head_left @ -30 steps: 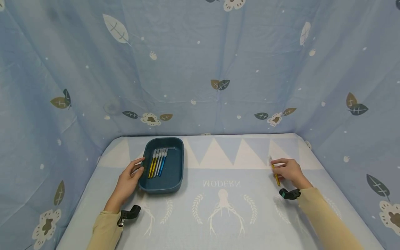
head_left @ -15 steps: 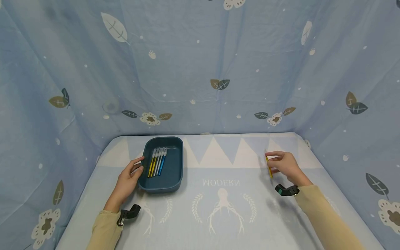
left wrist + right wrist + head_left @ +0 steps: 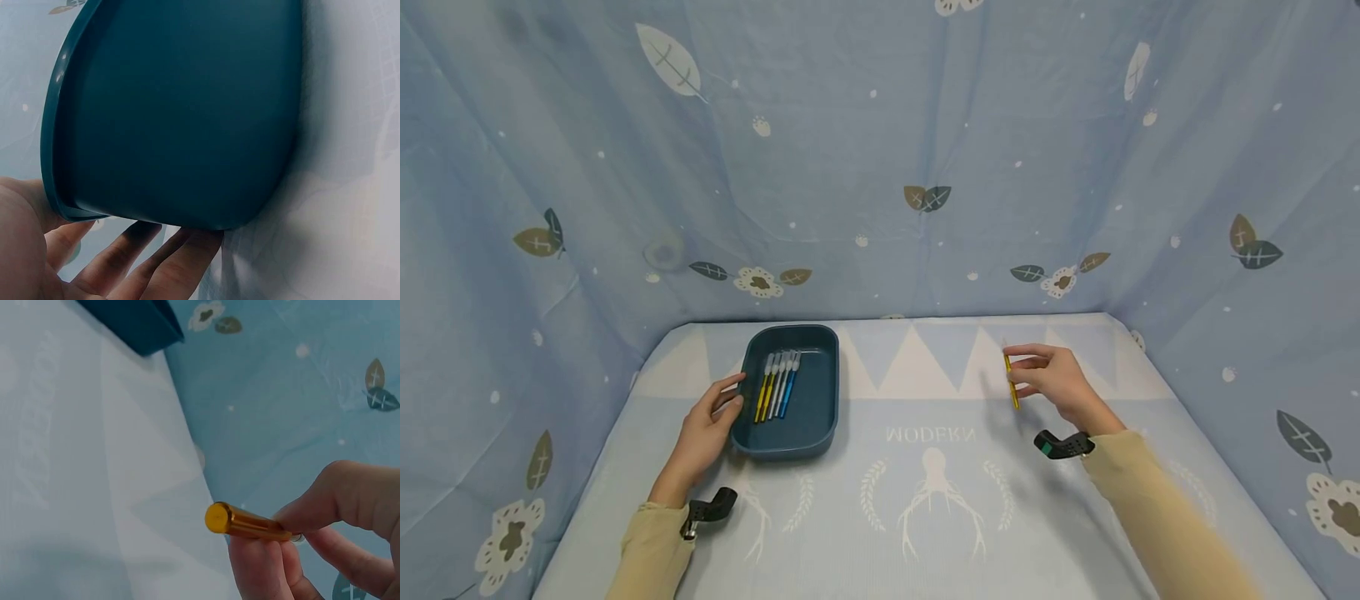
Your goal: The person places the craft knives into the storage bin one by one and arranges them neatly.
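My right hand pinches a slim gold pen-shaped tool with a clear tip, held above the table and nearly upright. The right wrist view shows the round end of its gold barrel between thumb and fingers. My left hand rests against the left side of a dark teal tray. In the left wrist view, its fingertips touch the tray's outer wall. Inside the tray, several similar tools with clear caps lie side by side: yellow, silver and blue.
A pale patterned cloth covers the table. Behind it and at both sides hangs a blue curtain with leaves and flowers. Each wrist wears a black camera band.
My right hand has moved left and slightly away from me, with the gold tool in its fingers. The left hand and the tray have stayed in place.
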Tool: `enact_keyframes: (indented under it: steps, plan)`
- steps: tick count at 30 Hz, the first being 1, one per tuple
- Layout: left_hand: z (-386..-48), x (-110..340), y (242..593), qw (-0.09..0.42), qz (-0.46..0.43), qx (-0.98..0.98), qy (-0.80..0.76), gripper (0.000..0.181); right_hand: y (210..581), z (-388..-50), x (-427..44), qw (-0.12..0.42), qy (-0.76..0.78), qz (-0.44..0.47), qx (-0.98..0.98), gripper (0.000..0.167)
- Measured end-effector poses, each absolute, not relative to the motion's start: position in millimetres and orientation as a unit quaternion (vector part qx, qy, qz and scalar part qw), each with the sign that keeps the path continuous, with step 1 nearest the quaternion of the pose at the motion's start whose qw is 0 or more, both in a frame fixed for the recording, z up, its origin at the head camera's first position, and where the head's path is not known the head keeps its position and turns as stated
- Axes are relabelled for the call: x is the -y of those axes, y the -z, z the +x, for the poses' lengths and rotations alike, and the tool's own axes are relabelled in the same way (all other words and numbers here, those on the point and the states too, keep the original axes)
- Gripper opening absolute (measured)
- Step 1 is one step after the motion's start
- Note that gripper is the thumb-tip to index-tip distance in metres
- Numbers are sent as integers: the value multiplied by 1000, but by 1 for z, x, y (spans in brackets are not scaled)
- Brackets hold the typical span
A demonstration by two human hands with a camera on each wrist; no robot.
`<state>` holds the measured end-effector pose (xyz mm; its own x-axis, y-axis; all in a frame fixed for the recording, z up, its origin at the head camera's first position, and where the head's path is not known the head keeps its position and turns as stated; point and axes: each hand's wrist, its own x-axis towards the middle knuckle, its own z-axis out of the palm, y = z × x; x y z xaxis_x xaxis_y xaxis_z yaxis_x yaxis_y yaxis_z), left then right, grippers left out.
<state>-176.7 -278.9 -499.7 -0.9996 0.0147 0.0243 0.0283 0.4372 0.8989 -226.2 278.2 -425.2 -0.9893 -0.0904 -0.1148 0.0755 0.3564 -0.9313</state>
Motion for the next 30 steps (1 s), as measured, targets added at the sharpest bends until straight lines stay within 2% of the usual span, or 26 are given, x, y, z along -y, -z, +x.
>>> enact_keyframes:
  steps: [22,30]
  plan:
    - [-178,279,500,7,-12,847,531,54,395,-232,-198,49,644,-81,-759,51]
    - [-178,279,500,3,-11,848,531,55,391,-233,-175,59,668,-102,-735,50]
